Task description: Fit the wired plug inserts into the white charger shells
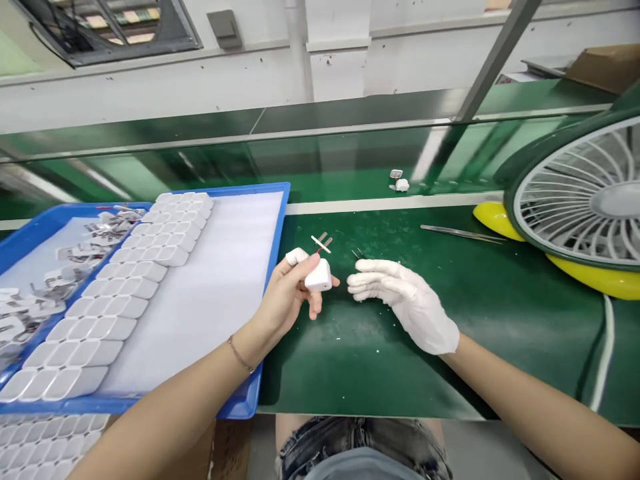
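My left hand [287, 293] is closed around a small white plastic housing [319, 276], pinched between thumb and fingers. Out of its far end stick a white strip, flat metal blades [325, 241] and a bit of red wire. A white cover sits on one of that hand's fingertips. To the right, my right hand [400, 297], in a white glove, hovers over the green bench with its fingers stretched out and close together. Thin dark prongs [358, 254] show just beyond its fingertips; whether the hand touches them I cannot tell.
On the left, a blue tray [273, 267] bears rows of white housings [125, 307]; another holds metal-and-white parts [45, 293]. Tweezers [463, 233] lie near a fan [590, 193] on the right. Small white pieces [401, 185] lie at the back of the green bench [320, 373].
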Motion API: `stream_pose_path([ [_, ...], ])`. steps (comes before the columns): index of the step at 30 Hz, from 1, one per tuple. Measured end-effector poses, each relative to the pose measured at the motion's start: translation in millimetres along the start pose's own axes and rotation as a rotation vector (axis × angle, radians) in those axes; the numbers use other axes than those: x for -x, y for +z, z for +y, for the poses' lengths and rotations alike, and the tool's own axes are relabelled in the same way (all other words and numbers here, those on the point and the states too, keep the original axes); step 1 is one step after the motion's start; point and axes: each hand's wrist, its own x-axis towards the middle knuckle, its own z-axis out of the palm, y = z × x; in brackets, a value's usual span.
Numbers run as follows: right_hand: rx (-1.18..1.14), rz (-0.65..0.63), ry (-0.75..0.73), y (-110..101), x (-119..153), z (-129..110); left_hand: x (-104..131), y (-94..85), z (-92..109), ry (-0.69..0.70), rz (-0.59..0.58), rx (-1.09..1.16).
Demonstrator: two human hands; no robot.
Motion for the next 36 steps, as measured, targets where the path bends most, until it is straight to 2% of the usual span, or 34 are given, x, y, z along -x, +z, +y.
stream_pose_path([
  [8, -0.031, 0.119, -0.026, -5, -2, -1, -10, -13.7, 4, -0.081, 0.193, 0.245],
  [15, -0.013, 0.203, -0.071, -8, -4, 0, -9, -15.5, 7, -0.126, 0.236, 0.363],
  [20, 0.012, 0.238, -0.091, -9, -4, 2, -7, -15.8, 7, -0.128, 0.214, 0.391],
  [27, 0.011, 0.256, -0.094, -9, -5, 5, -1, -17.2, 11, -0.129, 0.072, 0.450],
  [32, 0.060, 0.248, -0.108, -9, -4, 5, 1, -15.6, 11, -0.127, 0.080, 0.394],
  [34, 0.168, 0.247, -0.164, -7, -4, 8, 1, -12.8, 8, -0.122, 0.101, 0.308],
  [36, 0.399, 0.226, -0.346, -3, -5, 12, 3, -7.4, 3, -0.117, 0.076, 0.167],
])
